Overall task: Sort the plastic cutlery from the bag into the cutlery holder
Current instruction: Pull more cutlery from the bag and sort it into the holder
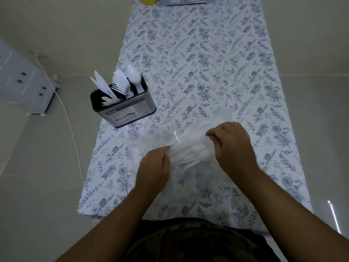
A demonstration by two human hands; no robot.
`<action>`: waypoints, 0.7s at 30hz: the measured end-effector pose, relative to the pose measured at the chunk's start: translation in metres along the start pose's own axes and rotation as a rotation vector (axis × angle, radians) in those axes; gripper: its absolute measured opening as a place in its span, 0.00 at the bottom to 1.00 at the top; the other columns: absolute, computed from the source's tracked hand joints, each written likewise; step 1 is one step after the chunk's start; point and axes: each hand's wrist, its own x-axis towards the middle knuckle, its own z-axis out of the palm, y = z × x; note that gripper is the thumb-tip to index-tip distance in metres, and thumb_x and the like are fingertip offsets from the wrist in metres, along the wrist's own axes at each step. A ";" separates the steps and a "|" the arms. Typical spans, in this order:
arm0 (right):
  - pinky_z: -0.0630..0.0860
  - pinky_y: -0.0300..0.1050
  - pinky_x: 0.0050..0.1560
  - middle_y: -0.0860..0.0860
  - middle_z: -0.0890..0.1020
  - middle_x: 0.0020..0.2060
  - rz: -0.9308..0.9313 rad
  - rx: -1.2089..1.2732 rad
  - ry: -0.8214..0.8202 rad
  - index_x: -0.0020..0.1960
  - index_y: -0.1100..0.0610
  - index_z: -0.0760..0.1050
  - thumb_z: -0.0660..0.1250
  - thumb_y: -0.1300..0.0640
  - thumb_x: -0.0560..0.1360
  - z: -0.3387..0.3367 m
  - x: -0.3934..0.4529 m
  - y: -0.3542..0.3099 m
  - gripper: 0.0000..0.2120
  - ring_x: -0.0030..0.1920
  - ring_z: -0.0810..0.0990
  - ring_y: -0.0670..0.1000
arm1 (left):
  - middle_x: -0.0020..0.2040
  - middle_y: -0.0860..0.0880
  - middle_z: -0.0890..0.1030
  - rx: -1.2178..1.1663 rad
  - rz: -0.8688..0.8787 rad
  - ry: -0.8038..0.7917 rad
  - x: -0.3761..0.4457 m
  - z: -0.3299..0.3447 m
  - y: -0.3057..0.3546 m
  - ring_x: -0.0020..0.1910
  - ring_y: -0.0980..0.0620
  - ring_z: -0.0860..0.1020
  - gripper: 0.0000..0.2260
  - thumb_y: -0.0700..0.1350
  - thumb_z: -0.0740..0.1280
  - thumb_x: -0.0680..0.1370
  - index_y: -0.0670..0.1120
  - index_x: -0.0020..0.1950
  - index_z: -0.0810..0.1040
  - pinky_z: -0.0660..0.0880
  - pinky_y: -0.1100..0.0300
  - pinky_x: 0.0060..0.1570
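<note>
A clear plastic bag [188,178] full of white plastic cutlery [190,148] lies on the floral tablecloth in front of me. My left hand [154,167] grips the bag's left side with curled fingers. My right hand [232,142] pinches the bag from the right, fingers curled over the cutlery bundle. To the left stands a dark metal cutlery holder [130,108] near the table's left edge. It holds white knives [103,86] on the left, forks [120,84] in the middle and spoons [135,78] on the right.
The floral table [207,63] runs away from me, with floor on both sides. At the far end stand a yellow object [148,0] and a grey box [183,0]. A white appliance [20,82] with a cable [69,121] is on the floor at left.
</note>
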 end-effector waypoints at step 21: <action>0.63 0.59 0.72 0.48 0.86 0.47 0.108 -0.230 -0.243 0.52 0.51 0.85 0.72 0.57 0.77 0.020 -0.031 -0.002 0.05 0.59 0.80 0.58 | 0.56 0.48 0.83 -0.090 0.261 0.068 -0.015 0.001 -0.011 0.57 0.50 0.78 0.12 0.41 0.66 0.79 0.43 0.60 0.82 0.74 0.51 0.60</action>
